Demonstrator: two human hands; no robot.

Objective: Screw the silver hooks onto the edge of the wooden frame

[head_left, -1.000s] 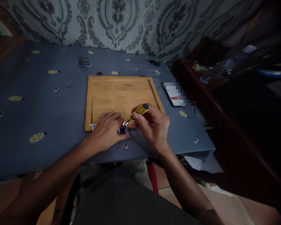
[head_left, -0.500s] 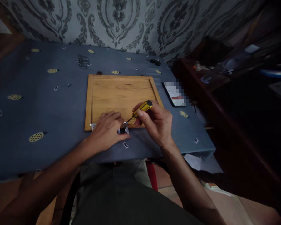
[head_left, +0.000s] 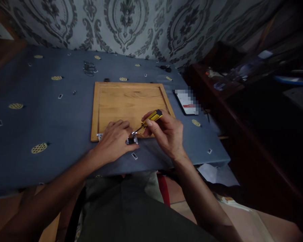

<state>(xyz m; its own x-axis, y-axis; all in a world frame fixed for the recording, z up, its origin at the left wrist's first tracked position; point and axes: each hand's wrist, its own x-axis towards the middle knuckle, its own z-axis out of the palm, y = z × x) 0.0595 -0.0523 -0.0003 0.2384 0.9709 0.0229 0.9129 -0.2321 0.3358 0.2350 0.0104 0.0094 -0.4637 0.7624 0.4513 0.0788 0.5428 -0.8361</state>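
Observation:
A wooden panel with a raised frame (head_left: 131, 85) lies flat on the cloth. At its near edge is a small shiny metal fitting (head_left: 135, 138); part of it is hidden, and its exact kind is unclear. My left hand (head_left: 114, 139) is closed around this fitting, fingers on the panel and thumb below the edge. Another bit of perforated metal (head_left: 99, 136) shows left of that hand. Between the thumb and fingers of my right hand (head_left: 168, 134) is a yellow and black screwdriver (head_left: 153, 117), tilted, its tip at the fitting.
A blue tablecloth with a pineapple print (head_left: 53, 117) covers the table. A phone (head_left: 187, 102) lies right of the panel. Farther back are dark wire-like pieces (head_left: 89, 68) and a black object (head_left: 166, 68). Tiny metal parts (head_left: 74, 92) sit to the left. A dark cabinet (head_left: 232, 114) stands at right.
The view has shifted very slightly. Both hands keep their places, with the screwdriver tip still at the metal fitting and its handle turned a little.

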